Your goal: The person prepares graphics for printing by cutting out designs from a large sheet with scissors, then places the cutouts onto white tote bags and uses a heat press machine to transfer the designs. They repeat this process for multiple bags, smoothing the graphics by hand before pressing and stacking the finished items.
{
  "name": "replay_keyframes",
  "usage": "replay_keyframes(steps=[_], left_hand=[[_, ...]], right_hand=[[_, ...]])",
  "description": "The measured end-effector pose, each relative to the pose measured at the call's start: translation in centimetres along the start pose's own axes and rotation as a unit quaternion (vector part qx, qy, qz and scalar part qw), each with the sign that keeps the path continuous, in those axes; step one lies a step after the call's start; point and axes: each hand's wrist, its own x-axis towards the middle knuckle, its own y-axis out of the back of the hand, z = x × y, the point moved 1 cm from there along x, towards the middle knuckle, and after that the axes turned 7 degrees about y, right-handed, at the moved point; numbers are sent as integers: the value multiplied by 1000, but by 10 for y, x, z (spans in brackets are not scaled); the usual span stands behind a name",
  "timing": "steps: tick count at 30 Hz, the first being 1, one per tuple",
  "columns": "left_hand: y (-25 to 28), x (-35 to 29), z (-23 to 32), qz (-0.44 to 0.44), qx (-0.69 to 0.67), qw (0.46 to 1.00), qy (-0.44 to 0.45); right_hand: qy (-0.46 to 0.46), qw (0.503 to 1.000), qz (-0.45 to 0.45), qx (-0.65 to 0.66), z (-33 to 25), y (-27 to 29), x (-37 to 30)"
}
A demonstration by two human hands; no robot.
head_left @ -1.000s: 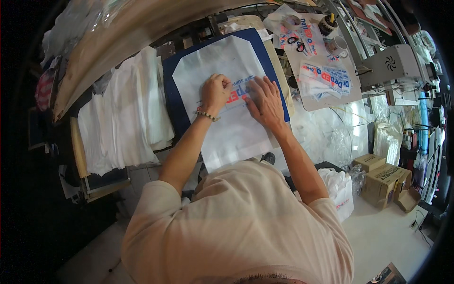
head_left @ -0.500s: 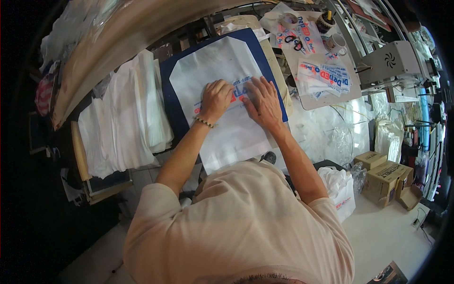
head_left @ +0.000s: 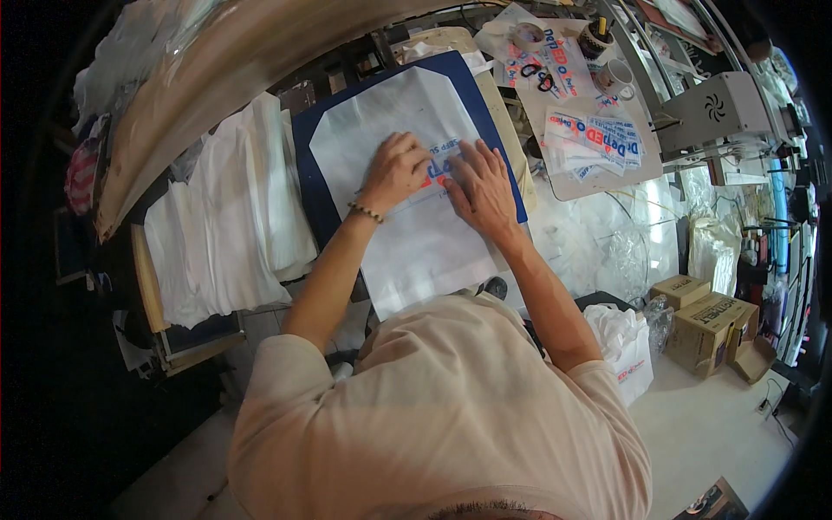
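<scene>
Watching remotely, I see the white printed sheet [head_left: 433,260] under the right grip [head_left: 485,191], fingers spread, and the curled left grip [head_left: 397,172]; whether that pinches, I cannot tell.

The bag [head_left: 425,256] is white with red and blue print [head_left: 440,173], the board [head_left: 459,69] navy, the shirt [head_left: 459,390] beige.

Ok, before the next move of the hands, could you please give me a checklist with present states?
1. White sheet spread over the blue board: ok.
2. Right hand resting on the sheet, fingers extended: ok.
3. Left hand free of any small piece under its bent fingers: cannot tell.
4. Red-and-blue print fully uncovered: not ok, the hands hide part.
5. Scissors away from the sheet: ok, on the side table.
</scene>
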Motion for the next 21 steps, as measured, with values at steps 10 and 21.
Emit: replay_keyframes(steps=[10, 21], left_hand=[[-21, 12, -10, -55, 95, 987, 121], [-31, 13, -1, -7, 163, 974, 156]], right_hand=[[10, 1000, -19, -22, -2, 0, -1], [2, 999, -33, -19, -5, 5, 2]])
